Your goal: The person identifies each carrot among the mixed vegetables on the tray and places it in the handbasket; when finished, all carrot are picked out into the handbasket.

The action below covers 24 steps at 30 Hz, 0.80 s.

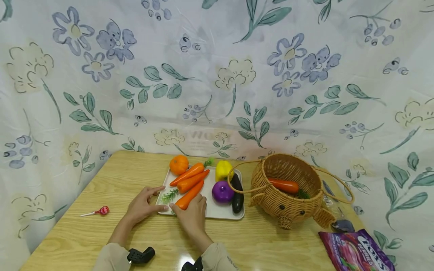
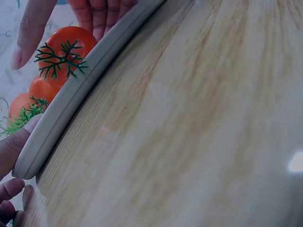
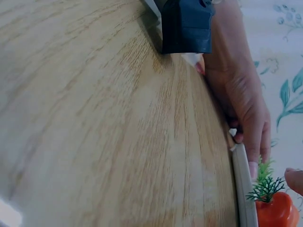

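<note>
My left hand (image 1: 141, 205) is at the near left corner of a white tray (image 1: 217, 212). Its thumb lies on the rim and its fingers curl at the outer edge, gripping the corner, as the left wrist view shows. Over the tray's front edge, my right hand (image 1: 192, 216) reaches around the thick end of the nearest toy carrot (image 1: 190, 195). The fingers are close behind this carrot, while the thumb stands apart from it. Beyond it lie a second carrot (image 1: 193, 182) and a third carrot (image 1: 190, 174), side by side on the tray.
The tray also bears an orange pumpkin (image 1: 179, 165), yellow pepper (image 1: 223, 170), purple round vegetable (image 1: 222, 192) and dark eggplant (image 1: 237, 195). To the right stands a handled wicker basket (image 1: 271, 205) containing a carrot (image 1: 284, 185). A lollipop (image 1: 103, 210) lies left; a purple candy bag (image 1: 356, 250) lies right.
</note>
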Each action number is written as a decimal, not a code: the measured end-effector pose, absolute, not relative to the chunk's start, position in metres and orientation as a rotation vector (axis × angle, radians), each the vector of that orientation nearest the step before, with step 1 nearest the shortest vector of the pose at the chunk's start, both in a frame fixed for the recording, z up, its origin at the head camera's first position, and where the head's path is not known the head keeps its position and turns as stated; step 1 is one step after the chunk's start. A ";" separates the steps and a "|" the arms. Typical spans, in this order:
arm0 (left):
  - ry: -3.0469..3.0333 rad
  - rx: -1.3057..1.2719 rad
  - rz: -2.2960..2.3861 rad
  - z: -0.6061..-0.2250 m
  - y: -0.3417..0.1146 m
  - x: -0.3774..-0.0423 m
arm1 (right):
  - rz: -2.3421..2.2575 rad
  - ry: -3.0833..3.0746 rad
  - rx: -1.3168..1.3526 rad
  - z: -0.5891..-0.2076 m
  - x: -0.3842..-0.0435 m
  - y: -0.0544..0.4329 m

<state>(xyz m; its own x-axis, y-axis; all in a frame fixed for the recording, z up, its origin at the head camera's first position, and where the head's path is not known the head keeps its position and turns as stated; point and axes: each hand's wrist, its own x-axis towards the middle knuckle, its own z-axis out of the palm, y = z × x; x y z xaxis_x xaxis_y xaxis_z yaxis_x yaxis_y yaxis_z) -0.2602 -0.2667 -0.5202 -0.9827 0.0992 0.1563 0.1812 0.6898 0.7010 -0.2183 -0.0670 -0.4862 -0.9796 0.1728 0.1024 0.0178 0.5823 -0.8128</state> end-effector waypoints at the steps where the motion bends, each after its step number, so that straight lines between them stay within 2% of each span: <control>1: -2.788 -0.231 -1.173 -0.520 -0.267 -0.260 | 1.345 -2.639 -0.165 -0.487 -0.219 -0.068; 10: -2.791 -0.222 -1.172 -0.521 -0.267 -0.259 | 1.240 -2.588 -0.220 -0.493 -0.225 -0.076; 24: -2.815 -0.198 -1.172 -0.519 -0.267 -0.260 | 1.196 -2.538 -0.322 -0.490 -0.228 -0.062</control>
<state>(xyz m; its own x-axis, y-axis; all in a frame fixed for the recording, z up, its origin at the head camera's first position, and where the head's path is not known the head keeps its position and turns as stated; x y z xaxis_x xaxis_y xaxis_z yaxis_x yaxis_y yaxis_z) -0.2603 -0.2670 -0.5190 -0.9879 0.0863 0.1288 0.1522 0.6982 0.6996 -0.2283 -0.0622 -0.4902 -0.9247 0.3320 0.1865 0.0674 0.6247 -0.7780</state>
